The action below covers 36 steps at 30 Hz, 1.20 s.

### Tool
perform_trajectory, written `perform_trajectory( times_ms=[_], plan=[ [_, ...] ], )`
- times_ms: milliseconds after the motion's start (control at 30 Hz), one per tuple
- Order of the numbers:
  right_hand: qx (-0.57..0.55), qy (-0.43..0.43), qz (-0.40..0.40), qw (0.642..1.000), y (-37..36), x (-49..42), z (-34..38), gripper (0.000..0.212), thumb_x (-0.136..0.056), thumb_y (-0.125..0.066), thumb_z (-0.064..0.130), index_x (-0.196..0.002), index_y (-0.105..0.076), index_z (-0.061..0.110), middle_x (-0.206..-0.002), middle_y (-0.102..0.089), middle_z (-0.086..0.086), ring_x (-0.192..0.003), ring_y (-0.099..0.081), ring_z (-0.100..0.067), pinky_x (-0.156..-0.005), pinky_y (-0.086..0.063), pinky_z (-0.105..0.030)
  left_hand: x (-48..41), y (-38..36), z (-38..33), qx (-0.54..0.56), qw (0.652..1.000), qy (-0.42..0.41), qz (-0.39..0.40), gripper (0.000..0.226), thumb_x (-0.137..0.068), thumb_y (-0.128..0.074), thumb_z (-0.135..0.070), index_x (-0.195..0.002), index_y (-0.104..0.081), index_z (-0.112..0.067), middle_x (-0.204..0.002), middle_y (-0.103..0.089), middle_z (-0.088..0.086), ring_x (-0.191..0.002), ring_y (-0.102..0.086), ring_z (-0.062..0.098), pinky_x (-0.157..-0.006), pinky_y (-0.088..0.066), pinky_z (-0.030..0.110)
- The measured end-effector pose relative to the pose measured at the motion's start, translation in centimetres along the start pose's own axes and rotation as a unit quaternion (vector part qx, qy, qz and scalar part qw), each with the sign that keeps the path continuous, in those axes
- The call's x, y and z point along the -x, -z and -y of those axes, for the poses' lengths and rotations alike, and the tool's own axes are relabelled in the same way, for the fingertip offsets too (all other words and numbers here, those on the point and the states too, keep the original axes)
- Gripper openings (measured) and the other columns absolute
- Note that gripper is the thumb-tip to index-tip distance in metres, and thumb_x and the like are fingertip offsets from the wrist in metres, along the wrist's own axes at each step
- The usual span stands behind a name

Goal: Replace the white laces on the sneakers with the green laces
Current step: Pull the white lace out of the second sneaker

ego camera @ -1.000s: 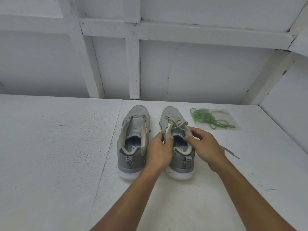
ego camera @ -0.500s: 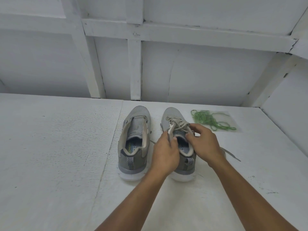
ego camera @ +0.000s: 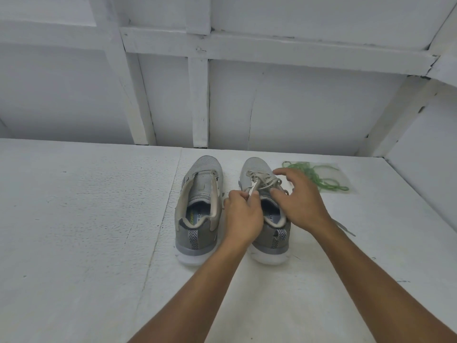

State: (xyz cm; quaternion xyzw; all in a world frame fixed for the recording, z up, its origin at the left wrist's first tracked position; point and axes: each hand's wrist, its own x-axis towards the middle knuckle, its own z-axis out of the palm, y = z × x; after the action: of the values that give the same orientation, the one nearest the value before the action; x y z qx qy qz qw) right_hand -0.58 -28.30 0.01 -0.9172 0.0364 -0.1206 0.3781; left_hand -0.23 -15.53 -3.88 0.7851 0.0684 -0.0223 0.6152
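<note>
Two grey sneakers stand side by side on the white surface, toes pointing away. The left sneaker [ego camera: 199,194] has no lace in it. The right sneaker [ego camera: 257,167] carries a white lace [ego camera: 263,180] across its eyelets. My left hand [ego camera: 243,214] pinches the tongue and a strand of that lace at the shoe's near-left side. Over the right side of the same shoe, my right hand [ego camera: 300,199] hovers with fingers spread. The green laces [ego camera: 319,175] lie in a loose tangle to the right of the shoes.
A white framed wall [ego camera: 200,102] rises just behind the shoes. A loose end of white lace [ego camera: 346,230] trails on the white surface [ego camera: 74,219] right of my right wrist. The green laces rest on a clear plastic bag [ego camera: 346,178].
My right hand has let go at the shoe's collar, lifted and spread its fingers over the laces. My left hand has stayed on the tongue. The view has tilted slightly.
</note>
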Motion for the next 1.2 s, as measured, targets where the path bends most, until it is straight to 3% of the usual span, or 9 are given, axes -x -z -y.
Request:
perform_trajectory(
  times_ms=[67,200,333,533,767,867,1033,1200],
  plan=[
    [0.040,0.044,0.023,0.998,-0.2,-0.4,0.3,0.023,-0.086,-0.067,0.015,-0.107,-0.068,0.021,-0.134,-0.049,0.004,-0.128,-0.041,-0.010,-0.095,-0.024,-0.010,-0.5,-0.3,-0.3,0.000,1.000,0.009,-0.011,0.035,-0.092,-0.048,-0.045,-0.104,-0.054,-0.013,-0.112,-0.059,0.010,-0.101,-0.060,0.027,-0.090,-0.050,0.044],
    [0.090,0.077,0.058,0.991,-0.6,-1.2,0.4,0.010,-0.086,-0.069,0.018,-0.087,-0.066,0.028,-0.139,-0.049,0.002,-0.133,-0.037,-0.015,-0.102,-0.022,-0.019,-0.8,-0.6,-0.1,-0.005,0.999,0.007,-0.032,0.034,-0.093,-0.050,-0.043,-0.101,-0.058,-0.011,-0.109,-0.060,0.008,-0.099,-0.060,0.024,-0.087,-0.049,0.038],
    [0.124,0.087,0.068,0.986,-0.7,-2.0,0.5,0.006,-0.087,-0.070,0.025,-0.090,-0.072,0.022,-0.138,-0.051,0.003,-0.130,-0.037,-0.015,-0.097,-0.020,-0.018,-0.2,-0.8,-0.4,0.010,0.999,0.006,-0.053,0.026,-0.098,-0.046,-0.039,-0.094,-0.056,-0.015,-0.108,-0.056,0.002,-0.093,-0.055,0.017,-0.078,-0.040,0.030],
    [0.143,0.120,0.087,0.979,-0.9,-2.5,0.7,0.009,-0.090,-0.066,0.026,-0.088,-0.071,0.018,-0.133,-0.055,0.003,-0.127,-0.041,-0.016,-0.097,-0.024,-0.022,-0.4,-1.3,0.2,0.068,0.994,0.028,-0.085,0.027,-0.097,-0.046,-0.032,-0.073,-0.049,-0.019,-0.097,-0.061,0.014,-0.086,-0.055,0.025,-0.075,-0.041,0.036],
    [0.117,0.082,-0.062,0.988,1.6,-4.0,-0.3,0.007,-0.090,-0.060,0.017,-0.095,-0.063,0.013,-0.121,-0.058,-0.003,-0.118,-0.049,-0.023,-0.092,-0.034,-0.028,-0.4,-1.5,0.4,0.075,0.993,0.031,-0.079,0.035,-0.099,-0.045,-0.042,-0.072,-0.046,-0.020,-0.096,-0.058,0.012,-0.080,-0.050,0.020,-0.070,-0.036,0.031],
    [0.096,0.130,-0.005,0.987,0.9,-3.4,0.2,0.023,-0.088,-0.064,0.017,-0.111,-0.063,0.017,-0.135,-0.050,-0.001,-0.128,-0.042,-0.021,-0.101,-0.028,-0.026,-0.5,-1.5,0.6,0.076,0.993,0.024,-0.084,0.036,-0.098,-0.046,-0.044,-0.072,-0.047,-0.020,-0.096,-0.059,0.014,-0.078,-0.049,0.020,-0.070,-0.037,0.032],
    [0.183,0.155,0.083,0.967,-1.0,-2.9,0.3,0.008,-0.087,-0.067,0.026,-0.092,-0.072,0.021,-0.147,-0.045,0.004,-0.142,-0.025,-0.022,-0.115,-0.021,-0.043,-0.6,-1.5,0.8,0.079,0.994,0.014,-0.080,0.032,-0.099,-0.046,-0.039,-0.078,-0.052,-0.015,-0.097,-0.061,0.016,-0.081,-0.053,0.023,-0.068,-0.036,0.031],
    [0.189,0.145,0.015,0.971,0.5,-3.9,0.3,0.006,-0.089,-0.065,0.022,-0.089,-0.071,0.019,-0.134,-0.056,0.005,-0.133,-0.035,-0.020,-0.106,-0.029,-0.037,-0.5,-1.4,0.8,0.070,0.995,0.008,-0.073,0.029,-0.100,-0.044,-0.038,-0.080,-0.052,-0.017,-0.098,-0.060,0.014,-0.081,-0.051,0.020,-0.068,-0.035,0.030]
  ],
)
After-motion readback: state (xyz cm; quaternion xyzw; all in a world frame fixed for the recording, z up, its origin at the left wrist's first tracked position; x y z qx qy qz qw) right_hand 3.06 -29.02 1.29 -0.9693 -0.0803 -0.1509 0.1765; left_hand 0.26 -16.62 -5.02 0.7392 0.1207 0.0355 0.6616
